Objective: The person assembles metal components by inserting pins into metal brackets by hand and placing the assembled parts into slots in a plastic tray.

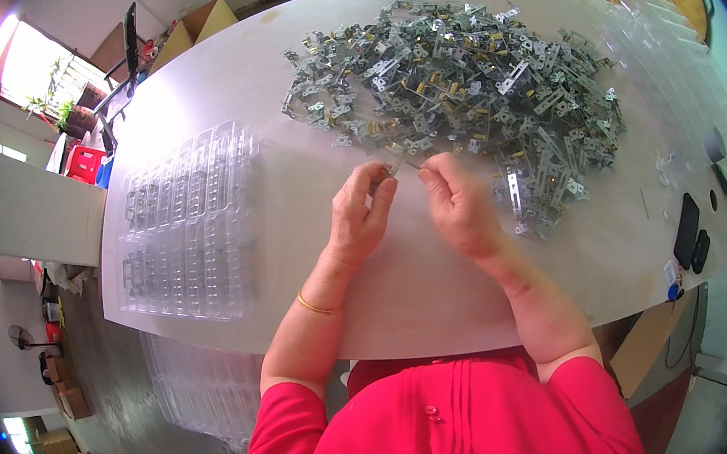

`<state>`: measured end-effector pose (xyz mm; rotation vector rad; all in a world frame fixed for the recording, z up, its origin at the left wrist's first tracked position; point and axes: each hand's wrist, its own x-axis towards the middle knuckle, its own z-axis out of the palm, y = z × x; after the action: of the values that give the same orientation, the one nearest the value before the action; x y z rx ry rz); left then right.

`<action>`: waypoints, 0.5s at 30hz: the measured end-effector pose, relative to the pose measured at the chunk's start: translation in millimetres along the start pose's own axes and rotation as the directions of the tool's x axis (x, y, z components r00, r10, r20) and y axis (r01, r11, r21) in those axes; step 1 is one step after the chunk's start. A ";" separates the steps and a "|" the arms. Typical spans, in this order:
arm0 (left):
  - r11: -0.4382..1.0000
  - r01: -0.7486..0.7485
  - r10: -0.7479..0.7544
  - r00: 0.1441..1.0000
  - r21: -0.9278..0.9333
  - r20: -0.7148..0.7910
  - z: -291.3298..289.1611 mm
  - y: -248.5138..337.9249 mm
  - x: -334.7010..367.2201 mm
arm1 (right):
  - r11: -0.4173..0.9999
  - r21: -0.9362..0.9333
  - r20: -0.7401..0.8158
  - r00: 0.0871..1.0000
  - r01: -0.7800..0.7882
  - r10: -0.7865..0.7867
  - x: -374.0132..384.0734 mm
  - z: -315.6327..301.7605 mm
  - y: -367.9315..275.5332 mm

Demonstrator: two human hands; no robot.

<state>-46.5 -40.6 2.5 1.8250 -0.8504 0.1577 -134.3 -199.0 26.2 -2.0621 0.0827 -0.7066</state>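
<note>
Near the middle of the table, my left hand [360, 213] is closed, with a small metal part [395, 166] pinched upright at its fingertips. My right hand [462, 210] is closed just beside it, slightly blurred. A thin dark tip [413, 165] pokes out from its thumb and finger toward the metal part; what it belongs to is hidden. Just beyond both hands spreads a large heap of small metal brackets [478, 88], silver with some brass-coloured pieces. The nearest brackets in the heap lie close to my fingertips.
Clear plastic blister trays [190, 216] lie at the left of the white table [302, 296], a few metal parts in their left cells. More clear trays [681, 79] are stacked at the far right. A black phone-like object [687, 230] rests near the right edge. Further trays [197, 387] stand below the table's front left.
</note>
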 end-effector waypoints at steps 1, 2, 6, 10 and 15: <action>1.000 -0.001 0.001 1.000 0.004 -0.002 -4.2 -0.2 0.5 | 0.999 0.036 -0.049 0.999 -0.004 0.005 0.0 0.2 -2.0; 0.987 0.121 -0.117 0.992 -0.105 0.044 -9.1 0.2 1.3 | 0.997 0.072 -0.097 0.995 -0.006 0.013 0.3 0.8 -3.5; 0.888 0.326 -0.252 0.935 -0.324 0.250 -19.7 12.8 6.9 | 0.978 0.066 -0.243 0.954 0.196 -0.175 4.5 4.3 8.9; 0.895 0.359 -0.225 0.876 -0.265 0.427 -19.1 9.6 7.9 | 0.908 0.405 -0.047 0.990 -0.106 0.136 1.1 3.8 9.4; 0.902 0.329 -0.211 0.901 -0.279 0.378 -10.8 5.9 6.9 | 0.858 0.459 0.013 0.968 -0.228 0.250 2.0 3.8 5.5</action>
<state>-42.1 -35.6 15.0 1.6423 -0.7857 -0.4746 -129.5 -199.9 21.2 -1.5469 0.1793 -0.5558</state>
